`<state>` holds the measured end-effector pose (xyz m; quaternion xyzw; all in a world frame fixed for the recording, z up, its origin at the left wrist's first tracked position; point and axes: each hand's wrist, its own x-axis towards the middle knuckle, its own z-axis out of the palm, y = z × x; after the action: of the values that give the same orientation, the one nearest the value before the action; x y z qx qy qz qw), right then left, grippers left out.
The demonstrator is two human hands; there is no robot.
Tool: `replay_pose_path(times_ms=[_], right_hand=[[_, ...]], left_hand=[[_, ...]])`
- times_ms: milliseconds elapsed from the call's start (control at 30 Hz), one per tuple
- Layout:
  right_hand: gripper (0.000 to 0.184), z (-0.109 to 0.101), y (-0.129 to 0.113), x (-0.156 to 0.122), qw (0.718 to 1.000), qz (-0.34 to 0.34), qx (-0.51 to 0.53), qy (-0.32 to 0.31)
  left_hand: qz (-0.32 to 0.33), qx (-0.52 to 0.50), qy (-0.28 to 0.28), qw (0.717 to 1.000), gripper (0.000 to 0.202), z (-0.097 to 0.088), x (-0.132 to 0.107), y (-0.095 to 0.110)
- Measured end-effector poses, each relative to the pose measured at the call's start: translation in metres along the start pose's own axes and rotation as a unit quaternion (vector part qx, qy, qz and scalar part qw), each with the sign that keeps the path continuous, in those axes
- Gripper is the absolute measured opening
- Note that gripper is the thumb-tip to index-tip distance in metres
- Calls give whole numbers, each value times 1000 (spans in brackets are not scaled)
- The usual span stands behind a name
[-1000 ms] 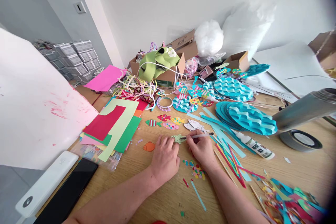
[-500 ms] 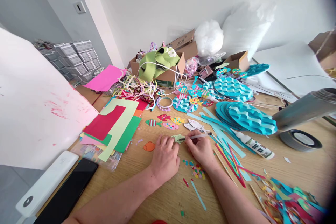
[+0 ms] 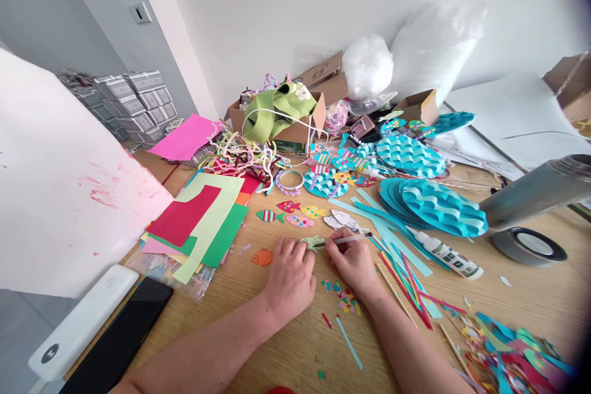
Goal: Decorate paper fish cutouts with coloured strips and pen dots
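Observation:
My left hand rests palm down on the wooden table, fingers curled at the edge of a small pale green paper fish and pinning it. My right hand is closed in a pinch around a thin white pen-like stick, whose tip touches the green fish. An orange paper fish lies just left of my left hand. A scatter of tiny coloured paper dots lies below my right hand.
Coloured paper sheets are stacked at left, with a black phone near the edge. Finished paper fish, blue wave discs, a glue bottle, paper strips, a tape roll and cardboard boxes crowd the back and right.
The stick in my right hand has shifted slightly left over the green fish. My left hand has stayed in place.

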<state>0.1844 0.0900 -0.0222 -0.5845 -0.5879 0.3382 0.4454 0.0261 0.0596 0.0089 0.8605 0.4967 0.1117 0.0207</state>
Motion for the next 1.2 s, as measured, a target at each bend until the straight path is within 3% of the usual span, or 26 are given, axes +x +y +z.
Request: replay_pose_path(times_ms=[900, 1200], right_hand=[[20, -1, -1, -1, 1000, -6, -2, 0], [29, 0, 0, 0, 1000, 4, 10, 14]], left_hand=[[-3, 0, -4, 1000, 17, -2, 0, 1], [-3, -1, -2, 1000, 16, -2, 0, 1]])
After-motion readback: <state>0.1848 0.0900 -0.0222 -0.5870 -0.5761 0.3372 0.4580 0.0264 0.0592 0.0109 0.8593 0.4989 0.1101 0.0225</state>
